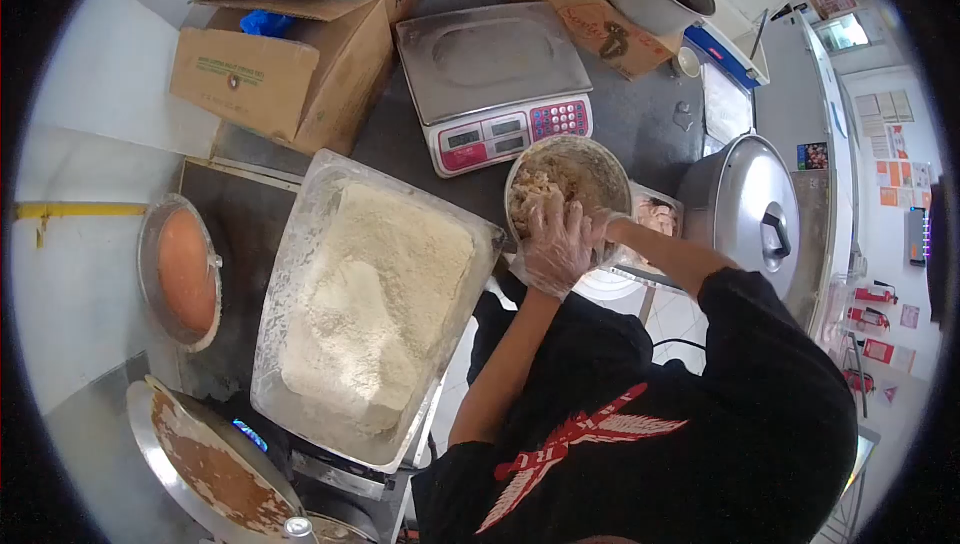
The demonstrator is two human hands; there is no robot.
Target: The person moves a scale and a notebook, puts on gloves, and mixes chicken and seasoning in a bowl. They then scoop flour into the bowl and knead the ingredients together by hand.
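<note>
A round metal bowl (622, 176) holds a pale, lumpy, shredded mixture (575, 172). My left hand (557, 249), in a clear plastic glove, reaches over the near rim, its bent fingers closed on the mixture at the bowl's left side. Beside it, my right hand (603, 228) is at the near right of the bowl; its fingers are hidden behind the left hand. Left of the hands stands a big translucent tub (272, 344) of pale powder (380, 294), with a smooth mound in its middle.
Beyond the bowl is a digital scale (495, 64). Cardboard boxes (245, 84) stand at the back. A lidded metal pot (755, 204) and a tray of pale pieces (657, 216) are on the right. Containers of orange-brown contents (187, 269) stand on the left.
</note>
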